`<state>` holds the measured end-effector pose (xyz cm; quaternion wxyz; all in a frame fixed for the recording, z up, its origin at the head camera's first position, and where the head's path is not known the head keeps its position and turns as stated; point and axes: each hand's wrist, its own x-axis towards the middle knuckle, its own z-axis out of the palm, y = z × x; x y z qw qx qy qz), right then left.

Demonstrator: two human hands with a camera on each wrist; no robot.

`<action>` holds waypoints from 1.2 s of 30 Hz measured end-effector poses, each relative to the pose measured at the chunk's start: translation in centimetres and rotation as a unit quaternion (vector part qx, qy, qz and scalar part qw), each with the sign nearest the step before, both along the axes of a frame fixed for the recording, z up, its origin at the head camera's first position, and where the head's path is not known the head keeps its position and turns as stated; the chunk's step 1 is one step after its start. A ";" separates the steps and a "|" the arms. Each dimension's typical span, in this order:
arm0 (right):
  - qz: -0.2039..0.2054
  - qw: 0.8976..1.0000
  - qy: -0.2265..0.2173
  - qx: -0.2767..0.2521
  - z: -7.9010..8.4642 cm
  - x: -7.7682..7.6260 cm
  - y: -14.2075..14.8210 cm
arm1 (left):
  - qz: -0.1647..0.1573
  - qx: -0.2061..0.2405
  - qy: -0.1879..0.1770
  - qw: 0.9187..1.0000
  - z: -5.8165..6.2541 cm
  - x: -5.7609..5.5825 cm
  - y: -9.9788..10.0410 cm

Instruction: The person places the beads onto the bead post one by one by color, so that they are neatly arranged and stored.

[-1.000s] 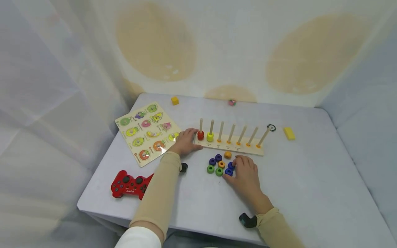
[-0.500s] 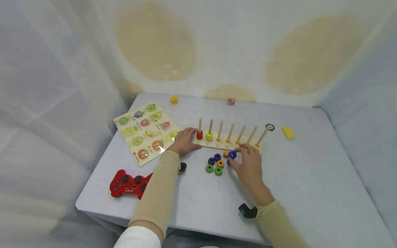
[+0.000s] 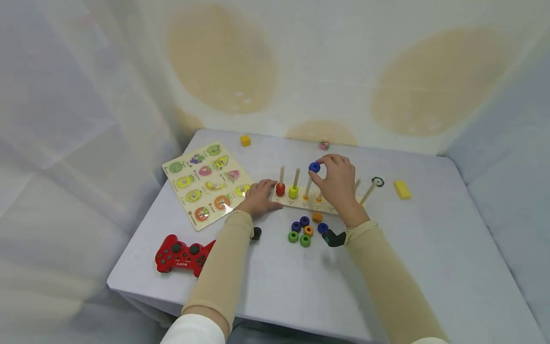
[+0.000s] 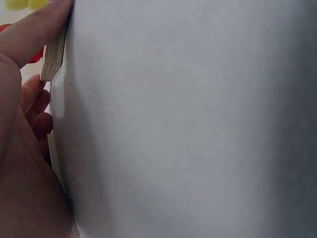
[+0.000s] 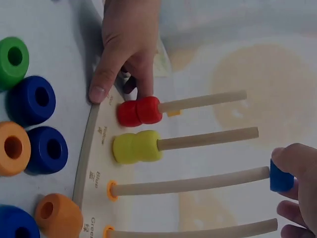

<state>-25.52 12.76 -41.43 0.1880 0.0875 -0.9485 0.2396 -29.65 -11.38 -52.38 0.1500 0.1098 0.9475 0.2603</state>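
My right hand (image 3: 338,184) pinches a blue bead (image 3: 314,167) between thumb and fingers at the tip of the third peg (image 3: 307,189). In the right wrist view that bead (image 5: 281,179) meets the peg's end; whether the peg has entered its hole cannot be told. My left hand (image 3: 259,198) grips the left end of the wooden peg board (image 3: 287,200), thumb along its front edge. Red beads (image 5: 139,111) sit on the first peg, yellow beads (image 5: 137,147) on the second. The right hand hides some pegs in the head view.
Loose green (image 3: 305,240), orange (image 3: 308,231) and blue beads (image 3: 322,228) lie before the board. A fruit puzzle (image 3: 206,184) lies left, a red game controller (image 3: 180,255) front left. Yellow blocks (image 3: 402,189) and a small pink thing (image 3: 324,145) lie farther out.
My right hand has picked a blue bead from the loose group and raised it, away from me, to the third peg's tip. The left hand stays at the board's end.
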 end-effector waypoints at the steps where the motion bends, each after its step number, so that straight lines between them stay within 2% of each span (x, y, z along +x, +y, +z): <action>1: 0.002 1.000 -0.010 0.004 0.0 -0.1 0.0 | -0.001 0.001 0.000 1.000 0.0 0.1 0.0; 9: 0.006 0.997 -0.069 0.045 0.4 -0.2 -0.3 | -0.001 0.010 0.001 1.000 0.8 0.4 0.1; 13: 0.003 0.994 -0.097 0.056 0.2 0.0 -0.2 | -0.008 0.007 -0.005 1.000 0.7 0.4 0.1; 18: -0.003 0.997 -0.074 0.033 0.3 0.2 0.4 | -0.008 0.001 -0.004 1.000 0.3 0.3 0.0; 23: 0.010 1.000 -0.005 -0.018 -0.1 1.1 1.4 | -0.003 0.003 -0.005 1.000 0.5 0.2 0.0; 28: 0.013 0.995 0.074 -0.068 -2.9 3.0 2.7 | -0.003 0.005 -0.007 1.000 0.7 0.2 0.0; 32: 0.017 0.982 0.132 -0.133 -6.9 5.1 3.9 | -0.004 0.001 -0.004 1.000 0.6 0.2 0.1; 34: 0.020 0.980 0.118 -0.161 -9.0 6.3 4.2 | -0.004 -0.001 -0.003 1.000 0.5 0.1 0.0; 36: 0.027 0.982 0.052 -0.180 -10.8 7.2 4.4 | -0.004 0.001 -0.003 1.000 0.5 0.0 -0.1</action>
